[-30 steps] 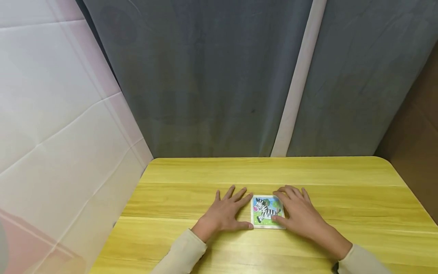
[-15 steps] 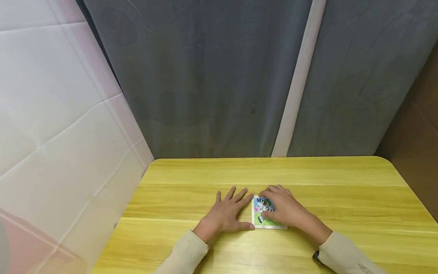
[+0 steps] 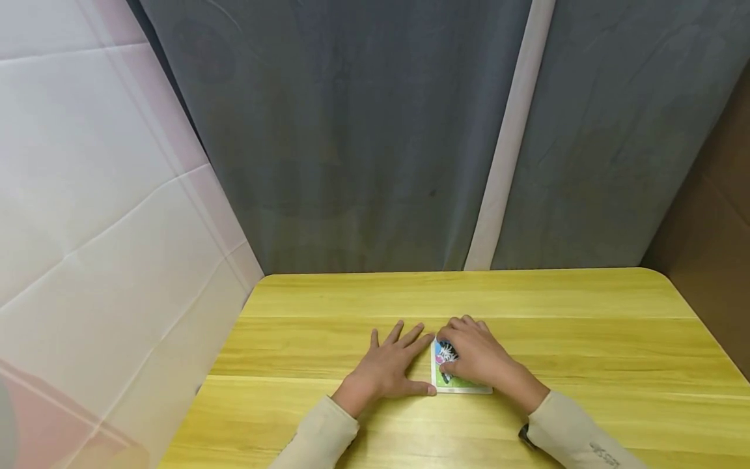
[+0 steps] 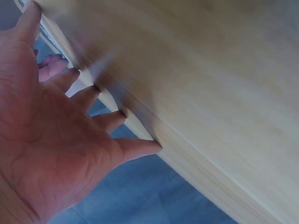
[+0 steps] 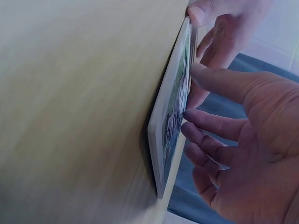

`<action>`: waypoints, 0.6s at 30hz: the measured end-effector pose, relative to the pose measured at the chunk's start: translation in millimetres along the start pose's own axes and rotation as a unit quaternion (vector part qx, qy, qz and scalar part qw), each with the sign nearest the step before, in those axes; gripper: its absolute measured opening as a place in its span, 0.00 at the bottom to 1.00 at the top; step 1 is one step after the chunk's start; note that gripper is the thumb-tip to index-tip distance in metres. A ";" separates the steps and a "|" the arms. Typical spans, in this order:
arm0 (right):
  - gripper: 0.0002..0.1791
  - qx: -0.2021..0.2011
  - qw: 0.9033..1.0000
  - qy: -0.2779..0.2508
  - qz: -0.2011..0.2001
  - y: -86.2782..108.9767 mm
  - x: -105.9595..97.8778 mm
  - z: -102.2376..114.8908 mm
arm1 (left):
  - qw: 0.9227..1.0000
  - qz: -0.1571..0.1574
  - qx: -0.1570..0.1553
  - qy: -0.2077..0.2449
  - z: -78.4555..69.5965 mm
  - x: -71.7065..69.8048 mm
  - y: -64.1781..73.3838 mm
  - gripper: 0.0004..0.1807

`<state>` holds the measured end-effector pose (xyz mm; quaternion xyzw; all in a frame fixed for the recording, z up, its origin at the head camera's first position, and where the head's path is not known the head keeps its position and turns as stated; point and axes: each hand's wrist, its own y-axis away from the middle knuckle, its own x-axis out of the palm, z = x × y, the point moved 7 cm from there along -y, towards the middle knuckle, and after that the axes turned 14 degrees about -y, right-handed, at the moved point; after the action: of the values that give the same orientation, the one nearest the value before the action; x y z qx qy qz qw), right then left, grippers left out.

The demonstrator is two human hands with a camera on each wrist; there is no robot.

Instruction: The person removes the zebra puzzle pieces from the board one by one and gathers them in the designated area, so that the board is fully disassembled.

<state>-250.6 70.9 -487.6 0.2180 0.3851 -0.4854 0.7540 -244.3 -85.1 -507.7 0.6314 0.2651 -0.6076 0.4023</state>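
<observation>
A small square zebra picture board (image 3: 459, 385) with a pale rim, like a wooden picture puzzle, lies flat on the table. My left hand (image 3: 385, 368) rests with fingers spread at its left side, index fingertip and thumb tip at the two left corners. Bent over the picture, my right hand (image 3: 477, 352) covers its right part. In the right wrist view the thumb and several fingertips of the right hand (image 5: 261, 135) touch or nearly touch the face of the board (image 5: 174, 105), thumb apart from fingers. The left wrist view shows the left palm (image 4: 51, 135), fingertips on the table.
The wood-grain table (image 3: 305, 339) has rounded far corners. Behind it hangs a grey curtain (image 3: 351, 143) with a pale strip (image 3: 510, 143). A white panel (image 3: 105, 163) stands on the left, a brown surface (image 3: 715, 195) on the right.
My right hand has slid left across the picture, from its right edge to cover most of the zebra, its fingers drawing closer to the left hand. Left hand and board stay put.
</observation>
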 end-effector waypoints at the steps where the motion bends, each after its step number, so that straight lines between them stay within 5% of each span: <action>1: 0.26 0.001 1.000 0.002 0.000 -0.9 0.7 -0.5 | 1.000 0.000 0.000 0.000 0.0 0.1 0.0 0.57; 18: 0.24 0.017 1.000 -0.017 0.014 -7.1 2.7 1.6 | 1.000 0.002 0.002 -0.005 -0.5 -0.6 -0.2 0.57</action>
<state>-255.7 65.2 -488.4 0.2276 0.3614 -0.4848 0.7633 -244.2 -84.5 -507.2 0.6297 0.2607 -0.6107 0.4032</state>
